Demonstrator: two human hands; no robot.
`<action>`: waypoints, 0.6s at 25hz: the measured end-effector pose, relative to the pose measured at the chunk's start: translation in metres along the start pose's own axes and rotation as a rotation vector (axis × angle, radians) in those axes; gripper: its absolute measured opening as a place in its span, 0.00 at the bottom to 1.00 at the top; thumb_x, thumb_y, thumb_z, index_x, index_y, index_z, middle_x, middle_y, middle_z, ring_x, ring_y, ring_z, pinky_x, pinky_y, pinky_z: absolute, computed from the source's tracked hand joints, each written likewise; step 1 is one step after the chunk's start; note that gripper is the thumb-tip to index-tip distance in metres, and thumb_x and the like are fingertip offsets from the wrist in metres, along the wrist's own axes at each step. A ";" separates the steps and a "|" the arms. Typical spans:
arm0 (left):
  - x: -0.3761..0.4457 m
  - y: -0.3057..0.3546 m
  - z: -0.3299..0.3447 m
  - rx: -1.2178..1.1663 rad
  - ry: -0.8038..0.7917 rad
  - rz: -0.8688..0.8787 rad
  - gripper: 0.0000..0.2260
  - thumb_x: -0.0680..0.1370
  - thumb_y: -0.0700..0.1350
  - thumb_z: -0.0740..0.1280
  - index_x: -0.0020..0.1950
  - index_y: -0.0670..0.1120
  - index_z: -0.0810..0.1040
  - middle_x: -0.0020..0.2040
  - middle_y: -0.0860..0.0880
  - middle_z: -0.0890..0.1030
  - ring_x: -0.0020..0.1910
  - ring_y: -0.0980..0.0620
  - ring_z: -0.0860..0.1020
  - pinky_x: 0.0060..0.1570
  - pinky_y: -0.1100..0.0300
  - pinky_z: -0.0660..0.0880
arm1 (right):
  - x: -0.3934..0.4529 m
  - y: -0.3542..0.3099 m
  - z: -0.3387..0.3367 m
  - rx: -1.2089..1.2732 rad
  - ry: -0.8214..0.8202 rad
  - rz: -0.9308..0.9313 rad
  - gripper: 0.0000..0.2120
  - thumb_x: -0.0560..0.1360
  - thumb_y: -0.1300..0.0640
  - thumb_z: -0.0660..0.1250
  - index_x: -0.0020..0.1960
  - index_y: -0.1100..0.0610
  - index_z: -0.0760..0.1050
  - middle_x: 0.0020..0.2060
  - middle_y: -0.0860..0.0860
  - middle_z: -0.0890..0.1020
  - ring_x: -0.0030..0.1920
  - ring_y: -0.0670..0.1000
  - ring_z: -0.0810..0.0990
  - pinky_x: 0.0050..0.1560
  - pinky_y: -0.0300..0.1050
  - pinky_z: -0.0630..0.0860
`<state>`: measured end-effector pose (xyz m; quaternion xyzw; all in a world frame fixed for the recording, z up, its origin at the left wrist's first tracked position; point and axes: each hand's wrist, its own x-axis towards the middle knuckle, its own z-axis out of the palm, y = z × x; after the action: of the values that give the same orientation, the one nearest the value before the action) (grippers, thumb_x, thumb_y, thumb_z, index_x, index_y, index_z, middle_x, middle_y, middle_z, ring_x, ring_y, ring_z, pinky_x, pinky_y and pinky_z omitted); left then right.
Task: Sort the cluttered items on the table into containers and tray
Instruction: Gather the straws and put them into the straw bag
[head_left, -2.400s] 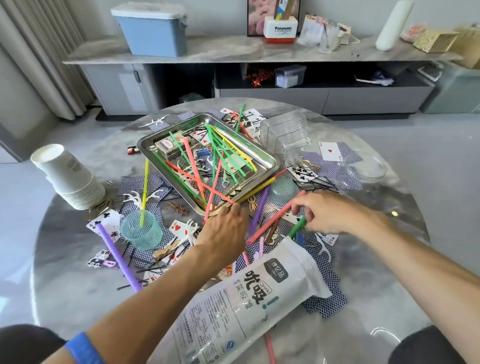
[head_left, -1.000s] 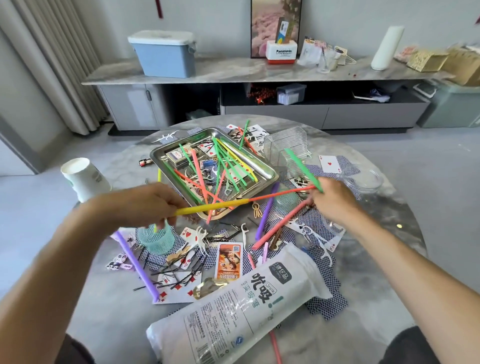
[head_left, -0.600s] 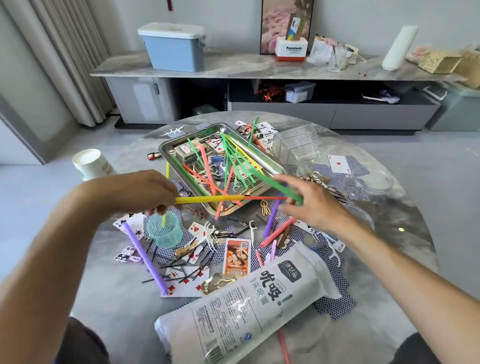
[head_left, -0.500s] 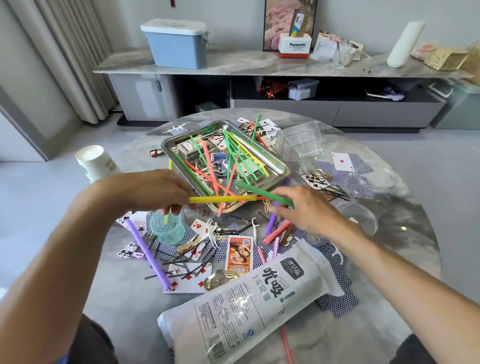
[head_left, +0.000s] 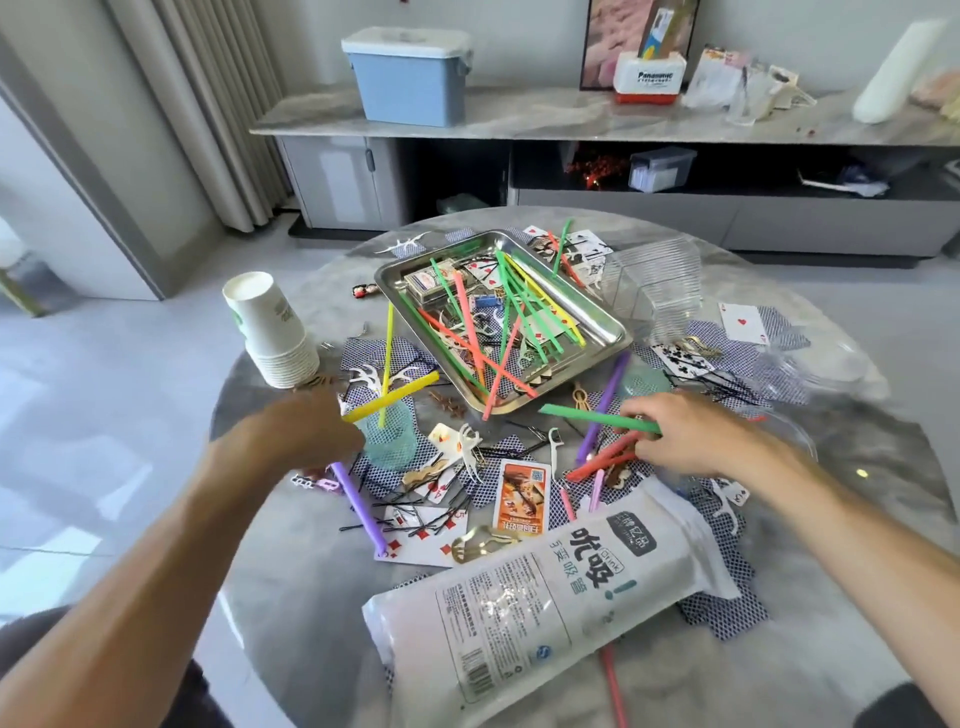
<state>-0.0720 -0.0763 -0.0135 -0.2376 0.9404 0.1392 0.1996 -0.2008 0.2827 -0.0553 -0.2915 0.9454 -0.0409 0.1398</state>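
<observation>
A steel tray (head_left: 615, 340) at the table's middle holds several coloured straws, cards and small clips. My left hand (head_left: 301, 434) grips a thick yellow straw (head_left: 395, 397) just above a teal mesh cup (head_left: 387, 441) that has a thin yellow straw standing in it. My right hand (head_left: 696, 436) holds a green straw (head_left: 587, 415) level above the table, with red straws (head_left: 597, 460) under its fingers. A purple straw (head_left: 602, 405) lies beside them. Another purple straw (head_left: 358, 501) lies near the left hand.
A stack of white paper cups (head_left: 270, 327) stands at the left. A clear plastic box (head_left: 654, 280) sits right of the tray. A large white straw bag (head_left: 540, 592) lies at the near edge. Playing cards, hairpins and floss picks litter the round table (head_left: 291, 597).
My left hand has carried the yellow straw left and down to the mesh cup. My right hand has dropped with the green straw onto the red straws on the table.
</observation>
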 end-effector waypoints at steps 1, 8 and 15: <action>0.004 -0.008 0.012 -0.041 0.039 -0.039 0.12 0.76 0.48 0.65 0.42 0.39 0.77 0.28 0.46 0.80 0.28 0.51 0.77 0.32 0.62 0.70 | 0.002 0.003 0.000 -0.012 0.072 -0.011 0.17 0.76 0.57 0.68 0.37 0.39 0.66 0.32 0.42 0.75 0.27 0.42 0.72 0.24 0.32 0.63; 0.007 -0.035 0.063 -0.389 -0.003 -0.143 0.15 0.70 0.50 0.74 0.34 0.39 0.80 0.24 0.46 0.79 0.20 0.51 0.71 0.22 0.64 0.66 | 0.000 0.015 0.031 -0.081 0.110 -0.004 0.06 0.76 0.59 0.70 0.49 0.49 0.76 0.39 0.41 0.73 0.40 0.41 0.75 0.36 0.31 0.69; 0.000 -0.034 0.066 -0.423 0.116 -0.121 0.10 0.64 0.46 0.76 0.32 0.40 0.80 0.25 0.46 0.80 0.23 0.50 0.75 0.26 0.62 0.71 | 0.000 -0.009 0.011 -0.092 0.223 -0.056 0.10 0.76 0.59 0.68 0.46 0.48 0.67 0.38 0.41 0.70 0.36 0.37 0.69 0.34 0.31 0.61</action>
<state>-0.0345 -0.0818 -0.0775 -0.3376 0.8842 0.3073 0.0990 -0.1925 0.2759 -0.0648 -0.3176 0.9474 -0.0337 0.0194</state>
